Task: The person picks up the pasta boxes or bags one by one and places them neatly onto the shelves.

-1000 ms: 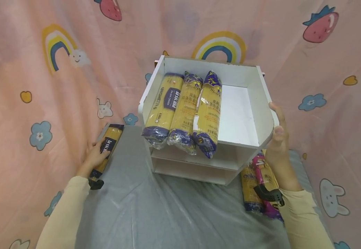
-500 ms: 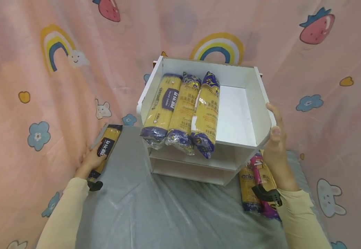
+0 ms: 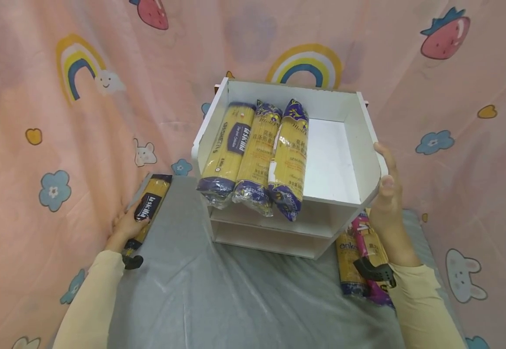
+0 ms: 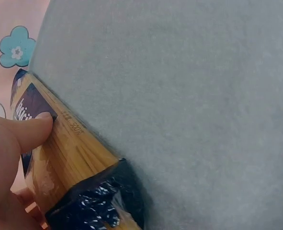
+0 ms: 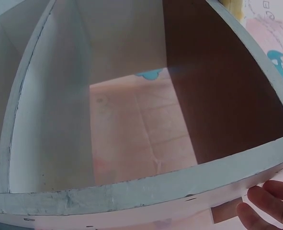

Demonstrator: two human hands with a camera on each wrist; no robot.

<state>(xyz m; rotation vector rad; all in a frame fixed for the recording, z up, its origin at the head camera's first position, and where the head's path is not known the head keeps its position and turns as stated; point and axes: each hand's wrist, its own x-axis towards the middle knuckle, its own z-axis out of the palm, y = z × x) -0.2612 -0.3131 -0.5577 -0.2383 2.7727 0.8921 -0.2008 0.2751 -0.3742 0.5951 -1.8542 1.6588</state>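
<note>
At the left edge of the grey cloth, my left hand (image 3: 127,224) grips a spaghetti pack (image 3: 154,196) with a dark label. The left wrist view shows the thumb (image 4: 36,129) lying across that pack's label, with the other fingers mostly hidden. My right hand (image 3: 388,213) holds the right side panel of a white shelf unit (image 3: 333,160), thumb in front and fingers behind. Three more spaghetti packs lie side by side on its top: one with a purple label (image 3: 228,150), a middle one (image 3: 259,150) and a right one (image 3: 290,160).
Two pasta packs lie right of the shelf, partly behind my right arm: a yellow one (image 3: 350,266) and a pink one (image 3: 372,252). Below the shelf's top are open compartments (image 3: 266,240). A pink patterned curtain (image 3: 183,58) surrounds the grey cloth (image 3: 235,300).
My left hand has shifted very slightly down along the spaghetti pack, which stays in place. The right hand keeps its hold on the shelf.
</note>
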